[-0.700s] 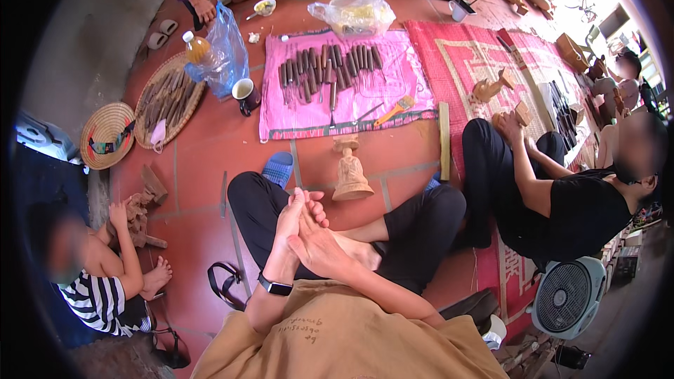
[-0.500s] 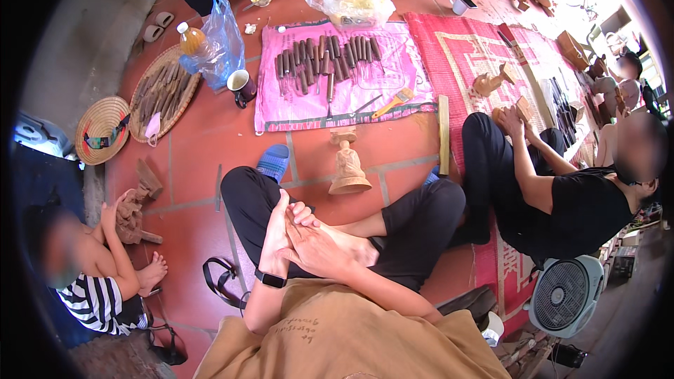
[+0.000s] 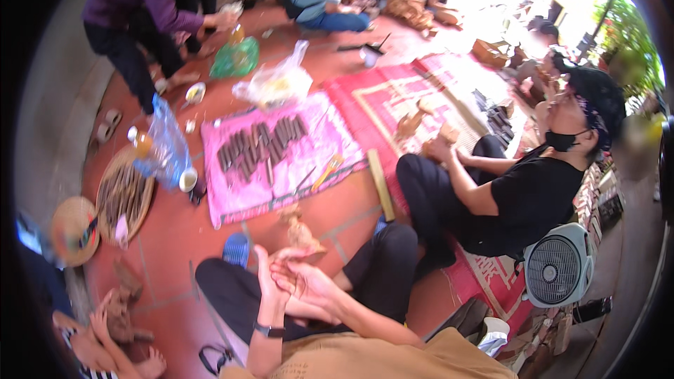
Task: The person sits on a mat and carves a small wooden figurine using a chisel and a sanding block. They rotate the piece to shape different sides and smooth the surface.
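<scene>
My left hand (image 3: 268, 274), a dark watch on its wrist, is held palm up above my crossed legs, thumb raised and fingers stretched to the right. The bent, bunched fingers of my right hand (image 3: 309, 282) press against its palm. No tool or workpiece shows in either hand, though motion blurs the fingers. Just beyond them a carved wooden figurine (image 3: 300, 230) stands on the tiles, partly hidden by my fingers. Farther off, many dark-handled carving tools (image 3: 260, 149) lie in rows on a pink sheet (image 3: 232, 200), with a yellow-handled brush (image 3: 327, 172) at its near side.
Left are a round basket of tools (image 3: 126, 193), a blue plastic bag (image 3: 165, 151) and a cup (image 3: 188, 180). A wooden bar (image 3: 380, 186) lies by my right knee. On the right, a person in black (image 3: 540, 186) sits handling wood, near a fan (image 3: 558, 267). Others sit or stand beyond.
My view has swung up and right, bringing more people into sight. My hands stay together, with my right fingers now bent against the left palm. The standing person in purple shows more fully.
</scene>
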